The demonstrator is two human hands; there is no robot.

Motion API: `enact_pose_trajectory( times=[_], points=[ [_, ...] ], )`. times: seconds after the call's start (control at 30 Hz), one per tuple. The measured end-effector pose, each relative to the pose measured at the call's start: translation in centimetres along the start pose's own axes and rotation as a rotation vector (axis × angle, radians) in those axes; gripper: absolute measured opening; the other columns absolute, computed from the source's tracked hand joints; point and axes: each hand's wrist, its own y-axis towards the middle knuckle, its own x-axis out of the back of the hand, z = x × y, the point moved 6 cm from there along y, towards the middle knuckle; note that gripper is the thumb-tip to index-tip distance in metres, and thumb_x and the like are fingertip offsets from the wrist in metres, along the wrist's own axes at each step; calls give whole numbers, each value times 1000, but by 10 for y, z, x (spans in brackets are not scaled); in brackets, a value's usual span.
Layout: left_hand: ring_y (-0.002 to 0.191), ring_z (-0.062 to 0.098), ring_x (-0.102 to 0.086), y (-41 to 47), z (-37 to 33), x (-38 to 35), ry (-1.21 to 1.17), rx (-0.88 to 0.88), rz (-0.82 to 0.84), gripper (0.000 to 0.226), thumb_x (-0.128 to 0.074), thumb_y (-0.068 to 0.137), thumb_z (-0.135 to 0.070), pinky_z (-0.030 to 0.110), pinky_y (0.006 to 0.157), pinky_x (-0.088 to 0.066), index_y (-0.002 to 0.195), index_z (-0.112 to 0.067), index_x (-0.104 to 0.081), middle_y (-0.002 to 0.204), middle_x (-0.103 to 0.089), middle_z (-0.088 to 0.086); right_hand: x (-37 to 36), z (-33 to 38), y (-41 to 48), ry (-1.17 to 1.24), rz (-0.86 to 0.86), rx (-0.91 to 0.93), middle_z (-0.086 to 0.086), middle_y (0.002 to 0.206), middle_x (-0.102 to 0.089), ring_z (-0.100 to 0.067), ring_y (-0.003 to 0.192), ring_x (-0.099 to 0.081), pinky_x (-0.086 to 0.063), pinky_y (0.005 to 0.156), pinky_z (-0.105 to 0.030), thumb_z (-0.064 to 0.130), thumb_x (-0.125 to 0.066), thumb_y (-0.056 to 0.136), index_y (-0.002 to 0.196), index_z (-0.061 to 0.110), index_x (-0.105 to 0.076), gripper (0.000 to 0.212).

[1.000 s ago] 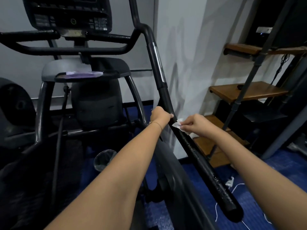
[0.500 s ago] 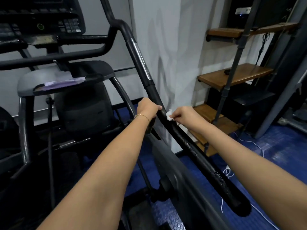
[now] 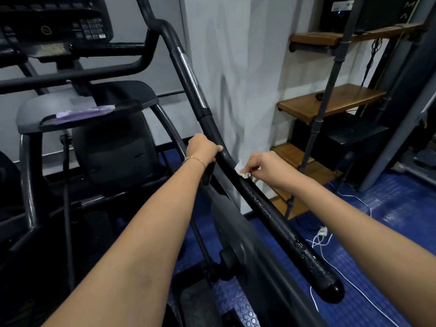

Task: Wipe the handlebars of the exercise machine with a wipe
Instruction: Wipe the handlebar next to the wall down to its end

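Nearest, at lower right: blue studded floor (image 3: 377,267) strewn with white cable (image 3: 349,283), under the handlebar (image 3: 278,223), black and beaded with droplets. Mid-frame: left hand (image 3: 203,147) wrapped around that bar; right hand (image 3: 264,162) pinching a white wipe (image 3: 241,171) against it, just below. Beyond, right: wooden shelves (image 3: 330,100) on dark pipe, beside a pale wall (image 3: 236,67). Upper left: console (image 3: 70,22).

Two hands show, the left hand (image 3: 203,147) and the right hand (image 3: 264,166); one wipe (image 3: 241,170); one wet handlebar (image 3: 278,223); three wooden shelves (image 3: 330,102); one console (image 3: 59,22).
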Motion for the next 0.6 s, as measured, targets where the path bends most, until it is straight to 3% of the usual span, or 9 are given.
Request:
enact_pose_trajectory(
  times=[0.13,0.27,0.4,0.47,0.6],
  points=[
    [49,10,-56,-1,0,-2,-9,3,20,25,-70,84,-24,21,45,-42,87,-4,-56,64,-58,4,-6,2,5,17,-39,-38,-14,97,-68,-27,81,-66,-51,79,-31,-7,-50,86,99,5,-71,28],
    [51,9,-56,0,1,-2,-11,32,41,28,-69,85,-26,21,46,-41,77,-6,-52,65,-57,2,-2,-1,-12,-40,-28,21,-9,93,-66,-23,83,-63,-44,75,-22,-4,-55,87,98,6,-73,23],
    [60,14,-59,1,1,-3,-92,8,44,24,-68,85,-25,26,63,-52,93,-4,-57,70,-59,5,-1,1,-3,-17,-52,-3,-10,97,-67,-23,83,-65,-41,63,-14,-7,-52,86,98,3,-72,25],
    [58,14,-59,0,4,-1,-128,17,28,24,-65,87,-22,24,63,-52,97,-2,-59,74,-62,6,-5,5,0,-55,-57,30,-10,98,-66,-25,85,-64,-40,68,-16,-6,-53,86,98,3,-72,24],
    [69,24,-65,1,3,0,-107,-100,-20,23,-71,79,-22,38,74,-58,74,-5,-57,81,-67,15,-2,5,-18,-115,-19,129,-7,90,-65,-18,81,-59,-35,68,-10,-5,-57,85,96,4,-73,22]
  ],
)
